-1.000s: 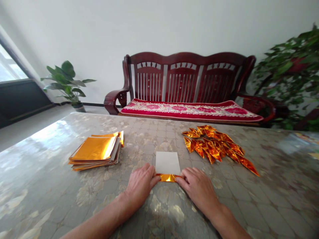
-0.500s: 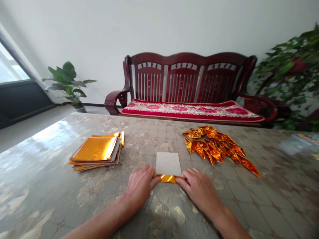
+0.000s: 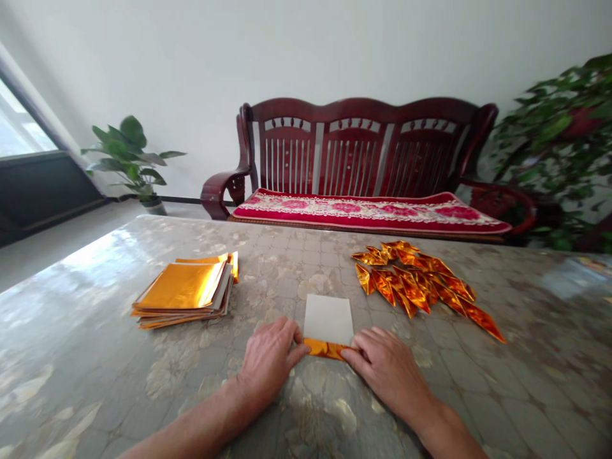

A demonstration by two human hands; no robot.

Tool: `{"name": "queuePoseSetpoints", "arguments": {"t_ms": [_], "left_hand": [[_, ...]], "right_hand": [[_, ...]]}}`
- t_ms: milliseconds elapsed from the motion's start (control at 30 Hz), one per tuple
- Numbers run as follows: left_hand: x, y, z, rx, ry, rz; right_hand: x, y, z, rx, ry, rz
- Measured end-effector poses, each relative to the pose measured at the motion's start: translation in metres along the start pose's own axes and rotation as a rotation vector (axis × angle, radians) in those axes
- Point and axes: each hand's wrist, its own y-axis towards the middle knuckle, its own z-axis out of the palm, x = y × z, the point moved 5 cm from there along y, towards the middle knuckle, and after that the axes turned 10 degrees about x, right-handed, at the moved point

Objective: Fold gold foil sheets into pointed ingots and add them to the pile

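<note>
A sheet of gold foil paper [image 3: 327,317] lies with its pale side up on the table, its near edge turned over into a shiny gold strip. My left hand [image 3: 273,349] pinches the strip's left end between thumb and curled fingers. At the right end, my right hand [image 3: 382,360] does the same, thumb on the foil. Left of the hands rests a stack of gold foil sheets [image 3: 179,287]. A pile of folded gold foil pieces [image 3: 421,277], pointed at their ends, lies to the right.
The table [image 3: 287,255] has a patterned, glossy cover. Beyond it stands a dark red wooden bench [image 3: 354,150] with a red floral cushion [image 3: 368,211]. A clear plastic bag [image 3: 576,277] lies at the right. Potted plants [image 3: 127,156] flank the bench.
The sheet and my right hand have shifted slightly right in view. The sheet is tilted a little more, its right side lower. Both hands keep hold of the folded strip.
</note>
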Motion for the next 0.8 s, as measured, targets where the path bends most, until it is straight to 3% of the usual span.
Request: {"name": "queuePoseSetpoints", "arguments": {"t_ms": [367, 600, 800], "left_hand": [[-0.0001, -0.0004, 0.0023, -0.021, -0.001, 0.022], [-0.0012, -0.0008, 0.0009, -0.014, -0.029, 0.076], [0.0016, -0.0002, 0.0019, -0.022, -0.077, 0.079]], "right_hand": [[-0.0005, -0.0012, -0.0014, -0.039, 0.011, 0.013], [-0.0027, -0.0023, -0.0033, 0.019, 0.139, 0.031], [-0.0021, 0.0003, -0.0018, 0.038, 0.115, 0.034]]}}
